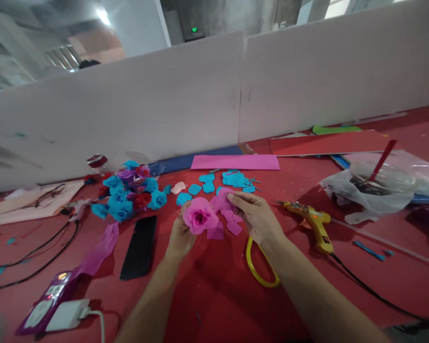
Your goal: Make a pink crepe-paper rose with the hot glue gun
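Observation:
My left hand [180,237] is closed round the base of a pink paper rose [199,216], held upright just above the red table [218,295]. My right hand [256,216] pinches a loose pink petal [222,200] beside the rose. More pink petal pieces [229,227] lie under and between the hands. Several cut blue petals [232,179] are scattered just behind them.
A bunch of blue, red and purple paper roses [128,191] lies at left, a black phone [139,247] in front of it. Yellow-handled scissors [259,272] sit under my right wrist, a yellow glue gun [314,223] at right. Pink paper sheet [235,162], plastic cup in a bag [377,183], cables and chargers [57,305].

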Available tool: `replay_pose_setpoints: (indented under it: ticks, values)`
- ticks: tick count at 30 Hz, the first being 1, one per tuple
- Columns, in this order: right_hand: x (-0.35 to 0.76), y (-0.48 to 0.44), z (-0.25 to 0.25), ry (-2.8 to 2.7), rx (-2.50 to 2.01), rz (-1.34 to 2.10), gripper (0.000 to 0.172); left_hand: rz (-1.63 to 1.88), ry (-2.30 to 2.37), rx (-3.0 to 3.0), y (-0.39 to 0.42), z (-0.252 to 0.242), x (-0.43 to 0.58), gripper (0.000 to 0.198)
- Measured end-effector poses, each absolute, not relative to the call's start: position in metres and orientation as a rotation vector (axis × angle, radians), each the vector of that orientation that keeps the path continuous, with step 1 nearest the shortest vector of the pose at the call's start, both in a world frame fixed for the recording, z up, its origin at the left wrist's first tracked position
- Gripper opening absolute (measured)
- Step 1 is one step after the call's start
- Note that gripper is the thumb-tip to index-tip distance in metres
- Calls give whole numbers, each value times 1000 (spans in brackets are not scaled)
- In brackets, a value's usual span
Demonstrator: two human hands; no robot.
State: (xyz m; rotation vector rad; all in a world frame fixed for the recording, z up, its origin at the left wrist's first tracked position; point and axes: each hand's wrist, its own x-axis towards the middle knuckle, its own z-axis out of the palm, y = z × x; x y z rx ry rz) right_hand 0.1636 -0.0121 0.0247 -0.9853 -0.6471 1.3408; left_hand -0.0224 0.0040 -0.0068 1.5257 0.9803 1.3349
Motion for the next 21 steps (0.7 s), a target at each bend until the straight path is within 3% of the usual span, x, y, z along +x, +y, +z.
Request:
replay_pose_setpoints:
  ticks: [11, 21]
  values:
    - [154, -16, 27, -538, -967, 1332, 22, 1320, 1061, 1164, -2, -14, -8, 4]
    - [131, -24, 25, -452, -809, 1326, 14, 1368, 1146, 1016, -9, -6, 10, 13]
